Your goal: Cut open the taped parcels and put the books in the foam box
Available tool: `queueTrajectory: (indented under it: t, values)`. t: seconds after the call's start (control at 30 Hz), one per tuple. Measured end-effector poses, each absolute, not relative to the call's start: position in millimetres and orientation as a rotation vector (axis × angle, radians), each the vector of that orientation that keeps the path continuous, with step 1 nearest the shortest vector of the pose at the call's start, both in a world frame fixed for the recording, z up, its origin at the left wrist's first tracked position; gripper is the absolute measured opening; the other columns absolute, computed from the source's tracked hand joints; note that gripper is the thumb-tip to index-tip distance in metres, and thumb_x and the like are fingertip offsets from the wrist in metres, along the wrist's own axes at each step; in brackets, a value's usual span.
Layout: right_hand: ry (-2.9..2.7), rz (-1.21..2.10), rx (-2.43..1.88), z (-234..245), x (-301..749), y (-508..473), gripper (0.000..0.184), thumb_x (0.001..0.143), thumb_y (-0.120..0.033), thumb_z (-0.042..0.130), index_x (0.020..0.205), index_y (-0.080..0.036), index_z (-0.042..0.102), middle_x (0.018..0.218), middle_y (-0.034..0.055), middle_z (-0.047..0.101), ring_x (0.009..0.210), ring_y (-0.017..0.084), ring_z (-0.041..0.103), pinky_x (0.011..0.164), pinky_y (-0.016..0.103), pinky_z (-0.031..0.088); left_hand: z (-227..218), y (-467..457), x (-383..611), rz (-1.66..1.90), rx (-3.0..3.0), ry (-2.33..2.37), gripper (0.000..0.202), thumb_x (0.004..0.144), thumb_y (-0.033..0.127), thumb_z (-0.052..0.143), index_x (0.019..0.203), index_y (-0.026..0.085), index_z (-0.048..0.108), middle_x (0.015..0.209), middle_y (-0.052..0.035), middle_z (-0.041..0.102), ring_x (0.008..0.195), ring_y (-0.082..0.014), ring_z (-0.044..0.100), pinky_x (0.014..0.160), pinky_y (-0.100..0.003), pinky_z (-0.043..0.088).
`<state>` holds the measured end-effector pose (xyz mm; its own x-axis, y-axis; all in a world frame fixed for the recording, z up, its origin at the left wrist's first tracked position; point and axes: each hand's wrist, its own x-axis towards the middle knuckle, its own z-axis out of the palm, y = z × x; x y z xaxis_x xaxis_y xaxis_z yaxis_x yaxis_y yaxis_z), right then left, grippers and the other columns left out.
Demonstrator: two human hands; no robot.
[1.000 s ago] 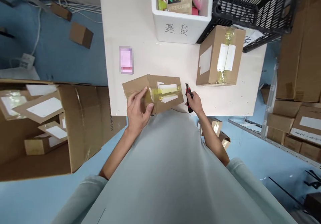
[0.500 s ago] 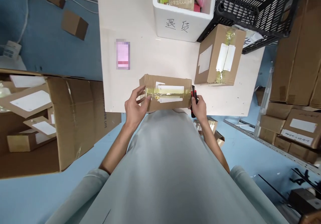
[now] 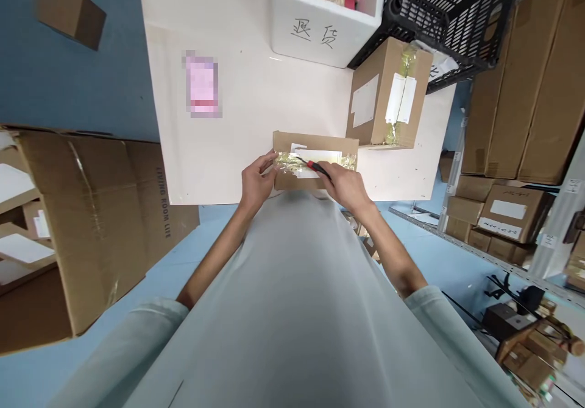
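Observation:
A small cardboard box (image 3: pixel 292 181) lies at the table's front edge, close against my body. Yellowish clear tape (image 3: pixel 286 162) runs along its top, over a white label (image 3: pixel 326 155). My left hand (image 3: pixel 257 182) grips the box's left end, fingers and thumb bent around the corner. In my right hand (image 3: pixel 345 184) is a red-and-black box cutter (image 3: pixel 317 167), its dark tip pointing left onto the tape near the middle of the box. The palm hides the back of the handle.
A larger taped carton (image 3: pixel 381 100) stands right of the box. Behind it are a white foam bin (image 3: pixel 315 33) of books and a black plastic crate (image 3: pixel 457 24). A blurred pink item (image 3: pixel 203 86) lies on the table (image 3: pixel 237 103). A big open carton (image 3: pixel 105 213) stands left.
My right hand has moved left from the box's right end to over its top, bringing the cutter onto the tape. The box now sits turned slightly, and the view has shifted.

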<state>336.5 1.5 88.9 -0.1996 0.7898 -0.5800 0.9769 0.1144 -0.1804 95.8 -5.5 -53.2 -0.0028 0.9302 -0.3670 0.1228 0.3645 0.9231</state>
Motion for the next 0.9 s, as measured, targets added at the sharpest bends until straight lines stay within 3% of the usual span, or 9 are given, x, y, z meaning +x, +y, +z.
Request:
queueTrajectory:
  t: [0.23, 0.47, 0.63, 0.9]
  values:
    - [2.119, -0.604, 1.309, 75, 298, 36, 0.047, 0.126, -0.033, 0.031, 0.164, -0.025, 0.056, 0.130, 0.0149, 0.078, 0.105, 0.029, 0.079, 0.086, 0.034, 0.046, -55, -4, 97, 0.895, 0.988, 1.392, 0.037, 0.099, 0.045, 0.080, 0.129, 0.023, 0.083, 0.153, -0.0107, 0.078, 0.145, -0.0329, 0.074, 0.127, -0.052, 0.060]
    - [2.098, -0.528, 1.184, 81, 289, 49, 0.046, 0.123, -0.024, 0.031, 0.163, -0.021, 0.055, 0.132, 0.0177, 0.077, 0.106, 0.030, 0.080, 0.086, 0.036, 0.048, -55, -6, 97, 0.900, 0.944, 1.368, 0.037, 0.098, 0.040, 0.081, 0.132, 0.023, 0.084, 0.155, -0.0095, 0.077, 0.144, -0.0344, 0.074, 0.124, -0.051, 0.063]
    - [2.118, -0.504, 1.088, 88, 278, 55, 0.054, 0.116, -0.008, 0.031, 0.166, -0.016, 0.051, 0.133, 0.0214, 0.077, 0.111, 0.032, 0.079, 0.085, 0.038, 0.049, -53, -5, 98, 0.914, 0.954, 1.370, 0.034, 0.099, 0.034, 0.078, 0.130, 0.023, 0.085, 0.153, -0.0094, 0.078, 0.144, -0.0332, 0.075, 0.125, -0.053, 0.061]
    - [2.096, -0.487, 1.058, 95, 284, 57, 0.055, 0.111, 0.000, 0.032, 0.157, -0.011, 0.059, 0.129, 0.0244, 0.078, 0.112, 0.033, 0.079, 0.086, 0.040, 0.050, -55, -3, 102, 0.900, 0.941, 1.424, 0.032, 0.096, 0.027, 0.079, 0.127, 0.021, 0.085, 0.153, -0.0110, 0.078, 0.143, -0.0355, 0.075, 0.125, -0.055, 0.062]
